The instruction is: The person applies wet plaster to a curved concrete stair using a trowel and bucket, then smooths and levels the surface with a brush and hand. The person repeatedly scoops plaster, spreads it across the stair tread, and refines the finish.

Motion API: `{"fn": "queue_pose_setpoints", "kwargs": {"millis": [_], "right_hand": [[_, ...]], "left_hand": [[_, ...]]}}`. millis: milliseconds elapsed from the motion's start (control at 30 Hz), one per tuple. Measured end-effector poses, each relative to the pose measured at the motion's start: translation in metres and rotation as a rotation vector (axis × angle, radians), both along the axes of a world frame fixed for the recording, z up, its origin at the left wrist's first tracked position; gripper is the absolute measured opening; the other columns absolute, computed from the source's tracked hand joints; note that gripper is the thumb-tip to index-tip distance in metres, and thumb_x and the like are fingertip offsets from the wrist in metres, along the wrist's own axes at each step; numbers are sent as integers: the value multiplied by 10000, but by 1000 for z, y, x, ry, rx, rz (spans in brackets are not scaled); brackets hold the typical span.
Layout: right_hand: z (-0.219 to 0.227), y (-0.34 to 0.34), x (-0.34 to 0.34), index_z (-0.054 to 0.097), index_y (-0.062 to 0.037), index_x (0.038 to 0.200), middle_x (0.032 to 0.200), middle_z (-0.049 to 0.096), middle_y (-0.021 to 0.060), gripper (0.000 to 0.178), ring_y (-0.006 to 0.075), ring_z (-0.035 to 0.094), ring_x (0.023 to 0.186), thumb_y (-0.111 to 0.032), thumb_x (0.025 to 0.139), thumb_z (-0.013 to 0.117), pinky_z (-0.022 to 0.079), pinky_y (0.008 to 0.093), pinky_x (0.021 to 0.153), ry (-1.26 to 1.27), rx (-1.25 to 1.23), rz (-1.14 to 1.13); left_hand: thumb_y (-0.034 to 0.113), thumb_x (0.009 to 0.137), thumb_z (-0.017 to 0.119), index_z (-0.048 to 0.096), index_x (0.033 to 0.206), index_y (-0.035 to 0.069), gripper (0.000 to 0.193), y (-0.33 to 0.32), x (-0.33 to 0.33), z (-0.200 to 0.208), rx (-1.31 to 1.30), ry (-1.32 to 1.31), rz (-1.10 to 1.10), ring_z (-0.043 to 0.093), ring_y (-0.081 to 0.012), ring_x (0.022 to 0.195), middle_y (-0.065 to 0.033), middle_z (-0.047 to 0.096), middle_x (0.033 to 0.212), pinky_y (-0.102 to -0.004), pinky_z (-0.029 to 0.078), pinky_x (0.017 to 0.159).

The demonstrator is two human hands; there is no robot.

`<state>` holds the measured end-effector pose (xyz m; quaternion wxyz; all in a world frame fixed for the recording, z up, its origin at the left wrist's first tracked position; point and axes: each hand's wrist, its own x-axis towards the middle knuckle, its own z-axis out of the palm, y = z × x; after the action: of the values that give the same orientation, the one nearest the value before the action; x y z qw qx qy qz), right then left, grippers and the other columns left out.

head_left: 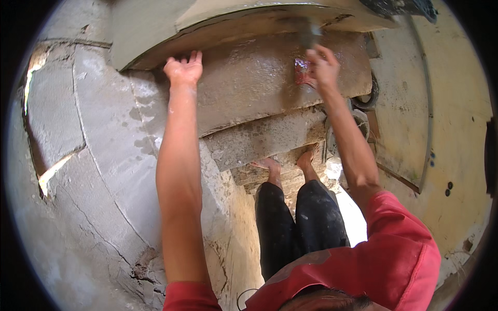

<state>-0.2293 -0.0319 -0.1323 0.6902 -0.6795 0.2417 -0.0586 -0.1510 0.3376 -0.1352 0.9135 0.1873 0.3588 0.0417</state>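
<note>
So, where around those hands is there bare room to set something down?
The wet-looking step is bare between the left hand and the right hand. The grey strip below, just beyond the feet, is bare too, but may be upright. The step's right side is crowded by the right hand and a blurred tool.

Your wet step (233, 85) is brown-grey, glinting white in places. At its right part, the small piece (301, 71) shows red with pale flecks; the blurred tool (310, 35) along its far edge looks grey. Left of the step you have grey concrete (114, 140), crossed by pale lines and blotched darker; right of it, a cream-yellow panel (399, 103). Nearer you than the step, the lower step (264, 137) is mottled grey-brown, your trousers (324, 217) black with pale specks, your shirt (394, 243) red with a greyish patch (301, 264).
</note>
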Motion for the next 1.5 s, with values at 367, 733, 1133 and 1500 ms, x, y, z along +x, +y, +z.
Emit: {"fn": "queue_pose_setpoints", "kwargs": {"millis": [367,733,1133,1500], "right_hand": [[-65,219,-10,596,-128,1118,870,662,63,212,132,604,672,-43,935,660,505,329,556,-2,150,52],[-51,-29,25,746,-116,1273,1057,762,59,362,80,607,688,-178,919,791,485,259,567,258,-136,137],[-49,96,4,657,-109,1228,890,708,76,321,138,617,626,-105,919,740,494,316,492,229,430,27],[246,-198,-61,747,-122,1266,1074,793,78,373,140,729,872,-188,901,791,584,306,775,-301,-783,376]], "left_hand": [[460,1123,299,-50,1694,230,708,51,-13,-15,35,-19,-27,140,-335,1619,3,-18,1782,-582,163,1298],[488,1131,288,-37,1694,205,709,42,-19,-3,-19,-55,-80,94,-341,1627,-23,-3,1781,-565,143,1307],[478,1133,295,-38,1692,182,715,-31,-17,3,53,-69,-178,137,-355,1619,-33,11,1778,-579,191,1299],[437,1142,317,93,1679,126,660,-132,-8,10,91,-4,-190,281,-371,1573,-63,181,1746,-587,269,1271]]}}
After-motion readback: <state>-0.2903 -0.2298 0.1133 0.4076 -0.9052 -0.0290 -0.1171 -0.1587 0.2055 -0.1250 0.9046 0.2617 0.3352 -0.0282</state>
